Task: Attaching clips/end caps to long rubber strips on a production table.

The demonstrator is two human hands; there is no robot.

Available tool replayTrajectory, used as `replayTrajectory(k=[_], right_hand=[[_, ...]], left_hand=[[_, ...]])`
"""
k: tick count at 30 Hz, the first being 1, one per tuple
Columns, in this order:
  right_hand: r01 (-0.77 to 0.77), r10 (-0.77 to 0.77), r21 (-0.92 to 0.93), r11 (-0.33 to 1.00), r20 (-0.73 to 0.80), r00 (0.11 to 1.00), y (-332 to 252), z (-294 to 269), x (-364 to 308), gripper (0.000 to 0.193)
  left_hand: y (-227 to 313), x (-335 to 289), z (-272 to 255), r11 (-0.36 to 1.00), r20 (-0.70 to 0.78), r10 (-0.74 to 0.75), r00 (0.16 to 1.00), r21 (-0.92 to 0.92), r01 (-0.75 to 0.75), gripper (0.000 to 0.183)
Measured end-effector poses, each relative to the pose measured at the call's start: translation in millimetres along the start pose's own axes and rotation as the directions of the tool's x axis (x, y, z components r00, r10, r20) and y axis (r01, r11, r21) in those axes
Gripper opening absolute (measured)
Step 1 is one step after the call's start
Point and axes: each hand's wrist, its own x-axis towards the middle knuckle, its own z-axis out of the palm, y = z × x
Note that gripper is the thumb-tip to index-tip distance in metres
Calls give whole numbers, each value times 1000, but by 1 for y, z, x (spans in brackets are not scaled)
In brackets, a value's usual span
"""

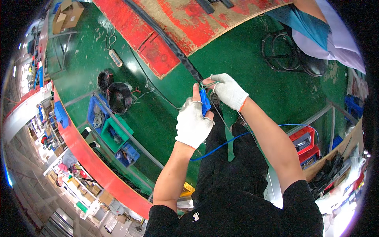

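Observation:
A long black sleeved cable bundle (167,41) runs over the red bench top and past its edge down to my hands. Its near end splits into thin green and pale wires. My left hand (194,123), in a white glove with bare fingertips, is closed around a small blue tool (205,102) right at that end; its exact kind is hidden by the fingers. My right hand (229,93), gloved likewise, pinches the thin wires (211,83) beside the tool. Loose wire ends hang below both hands, in front of my dark trousers.
The worn red bench (160,65) lies ahead. A blue line (237,137) curves across my legs. Black cable coils (119,97), a power strip (115,58) and green and blue bins (114,132) are at left. Another person in a pale garment (339,37) is at far right, near a coil-laden stool (312,63).

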Motion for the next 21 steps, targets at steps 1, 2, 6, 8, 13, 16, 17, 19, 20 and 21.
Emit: replayTrajectory(k=[1,2,6,8,13,16,17,19,20,21], right_hand=[[9,-9,1,1000,-21,1000,2,2,0,37],[18,-18,2,1000,-43,999,4,4,0,38],[-80,82,-67,994,16,997,-6,3,2,31],[-52,64,-114,992,97,993,-8,2,2,32],[34,-51,104,994,169,984,1,10,-4,35],[21,-44,133,991,170,984,-6,12,-9,38],[37,-54,107,994,162,985,-7,12,-9,39],[70,-79,69,995,137,987,-7,11,-10,39],[89,-95,58,994,123,988,-7,10,-10,39],[106,-111,46,993,117,987,-7,11,-11,38]], left_hand=[[0,0,1,999,-24,9,1000,31,-8,94],[-1,-2,4,998,-48,19,999,62,-16,94],[-5,-2,14,984,-153,42,987,176,-15,96],[-10,0,16,980,-201,78,976,194,-39,98],[-15,3,11,973,-211,90,973,227,-41,101],[-19,1,6,978,-199,102,975,202,-61,101],[-19,0,5,976,-202,98,974,212,-55,100],[-17,2,5,972,-204,95,974,230,-47,99],[-17,2,6,970,-221,113,969,235,-60,99],[-18,1,8,969,-242,124,962,239,-65,99]])
